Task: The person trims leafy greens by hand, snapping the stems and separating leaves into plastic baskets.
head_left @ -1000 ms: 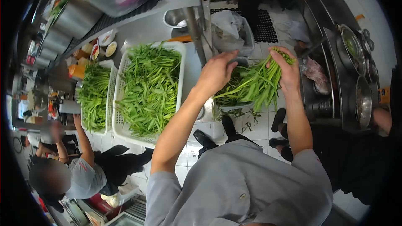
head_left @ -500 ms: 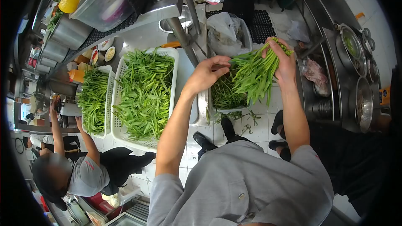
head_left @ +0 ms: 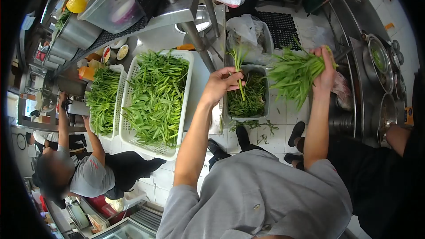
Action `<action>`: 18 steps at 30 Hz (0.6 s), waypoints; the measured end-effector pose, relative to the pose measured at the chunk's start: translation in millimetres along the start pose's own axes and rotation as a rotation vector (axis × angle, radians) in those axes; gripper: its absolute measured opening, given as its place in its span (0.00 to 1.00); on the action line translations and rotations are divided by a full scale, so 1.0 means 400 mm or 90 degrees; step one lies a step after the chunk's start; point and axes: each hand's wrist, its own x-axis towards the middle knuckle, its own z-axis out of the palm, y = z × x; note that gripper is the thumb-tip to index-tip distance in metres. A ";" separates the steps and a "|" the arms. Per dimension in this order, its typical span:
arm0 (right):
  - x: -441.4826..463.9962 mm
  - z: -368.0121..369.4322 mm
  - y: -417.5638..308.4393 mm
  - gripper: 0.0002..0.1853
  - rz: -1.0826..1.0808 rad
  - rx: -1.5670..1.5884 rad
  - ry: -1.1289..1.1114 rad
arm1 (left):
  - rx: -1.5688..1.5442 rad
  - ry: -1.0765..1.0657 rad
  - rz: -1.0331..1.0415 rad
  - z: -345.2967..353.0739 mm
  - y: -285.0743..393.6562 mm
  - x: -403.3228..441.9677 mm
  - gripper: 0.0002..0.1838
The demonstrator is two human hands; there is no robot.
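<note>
My right hand [head_left: 325, 71] is closed round the stem end of a thick bunch of water spinach [head_left: 295, 71], its leaves fanning out to the left. Between the fingers of my left hand [head_left: 222, 83] a few loose stalks of water spinach [head_left: 239, 58] are pinched, pointing upward. Just right of and below that hand stands a grey bin [head_left: 254, 117] with leafy scraps inside. On the left, a white basket [head_left: 189, 89] is heaped with cut greens [head_left: 155, 99]. Beside it, a second white basket [head_left: 120, 106] holds greens [head_left: 105, 99] lined up lengthwise.
A bin with clear plastic bags [head_left: 248, 33] sits beyond the scraps. Fallen leaves [head_left: 261, 128] lie on the tiles. A co-worker [head_left: 90, 177] works at the left. Another person's dark-clothed legs [head_left: 354, 163] are close on the right, by a steel counter with pans [head_left: 384, 106].
My right hand has moved right with the bunch, away from my left hand. My left hand now pinches a few stalks drawn apart from it.
</note>
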 end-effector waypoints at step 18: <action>-0.162 0.103 0.088 0.08 -0.199 -0.473 -0.263 | 0.076 0.111 0.012 0.129 0.023 -0.042 0.17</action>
